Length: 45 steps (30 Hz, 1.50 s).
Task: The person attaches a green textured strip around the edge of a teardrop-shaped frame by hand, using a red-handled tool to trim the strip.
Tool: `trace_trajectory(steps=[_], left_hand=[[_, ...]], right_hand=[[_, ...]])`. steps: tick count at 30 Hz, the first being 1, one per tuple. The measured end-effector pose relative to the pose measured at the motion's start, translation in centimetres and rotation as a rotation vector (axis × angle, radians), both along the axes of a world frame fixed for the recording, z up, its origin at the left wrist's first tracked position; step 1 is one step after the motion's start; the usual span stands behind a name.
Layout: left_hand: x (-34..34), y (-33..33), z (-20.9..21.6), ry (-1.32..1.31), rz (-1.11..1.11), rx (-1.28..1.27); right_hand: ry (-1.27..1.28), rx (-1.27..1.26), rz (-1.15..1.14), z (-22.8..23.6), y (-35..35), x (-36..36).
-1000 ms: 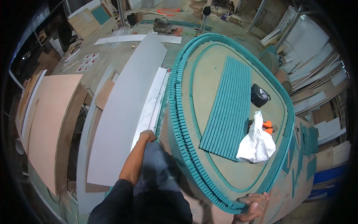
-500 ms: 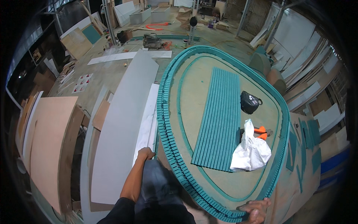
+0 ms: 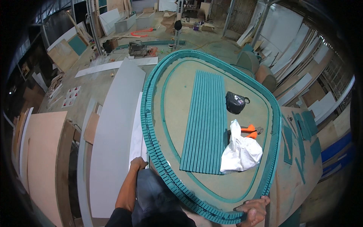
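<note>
A notched teal strip (image 3: 149,132) stands on edge as a rounded loop on a tan board (image 3: 176,98) before me. My right hand (image 3: 252,210) is closed over the loop's near right end, fingers across its top. My left hand (image 3: 139,163) is closed like a fist at the edge of a narrow white panel (image 3: 135,145), beside my leg; what it grips is hidden. Inside the loop lie a grooved teal panel (image 3: 204,121), a black tape measure (image 3: 236,103), a crumpled white bag (image 3: 242,152) and an orange-handled tool (image 3: 249,131), partly behind the bag.
A long pale grey panel (image 3: 113,143) and a curved plywood piece (image 3: 43,162) stand at my left. Teal offcuts (image 3: 300,130) lie on a brown board (image 3: 298,181) at the right. Sheets lean along the right wall, and a compressor-like machine (image 3: 137,49) sits on the floor beyond.
The view has turned a little to the right, so the loop and the things in it appear farther left. Both hands keep their places on what they touch.
</note>
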<state>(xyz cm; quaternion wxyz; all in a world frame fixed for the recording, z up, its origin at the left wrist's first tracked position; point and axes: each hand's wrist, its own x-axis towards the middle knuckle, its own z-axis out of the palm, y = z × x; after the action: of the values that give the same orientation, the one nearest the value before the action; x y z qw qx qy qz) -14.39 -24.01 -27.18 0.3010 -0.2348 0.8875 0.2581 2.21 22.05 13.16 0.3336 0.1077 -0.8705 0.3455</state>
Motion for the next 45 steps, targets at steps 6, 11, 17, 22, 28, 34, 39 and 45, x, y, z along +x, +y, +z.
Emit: trace_trajectory(steps=[6, 11, 17, 22, 28, 34, 39, 45], left_hand=[[-0.1, -1.8, -3.6, 0.037, 0.011, -0.002], [0.0, -1.3, -2.6, 0.038, -0.027, -0.001], [0.1, 0.5, 1.5, 0.005, -0.147, -0.108], [0.3, 0.1, 1.1, 0.038, -0.143, -0.106], [-0.2, -2.3, -6.7, 0.058, 0.046, 0.038], [-0.9, -4.1, -12.5, 0.112, 0.094, 0.108], [-0.9, -3.0, -12.3, 0.086, 0.081, 0.096], [-0.4, -4.1, -10.2, 0.093, 0.1, 0.073]], right_hand=[[0.015, -0.039, 0.045, -0.1, 0.1, 0.1], [-0.016, -0.036, 0.029, 0.0, -0.1, 0.2], [-0.011, -0.045, 0.019, -0.1, 0.0, 0.2], [-0.003, -0.033, 0.022, -0.2, 0.2, 0.3], [-0.01, -0.033, 0.031, -0.3, 0.2, 0.4], [-0.014, -0.04, 0.026, -0.3, 0.5, 0.3], [-0.013, -0.04, 0.017, -0.3, 0.2, 0.3], [0.005, -0.067, 0.047, -0.4, 0.1, 0.2]])
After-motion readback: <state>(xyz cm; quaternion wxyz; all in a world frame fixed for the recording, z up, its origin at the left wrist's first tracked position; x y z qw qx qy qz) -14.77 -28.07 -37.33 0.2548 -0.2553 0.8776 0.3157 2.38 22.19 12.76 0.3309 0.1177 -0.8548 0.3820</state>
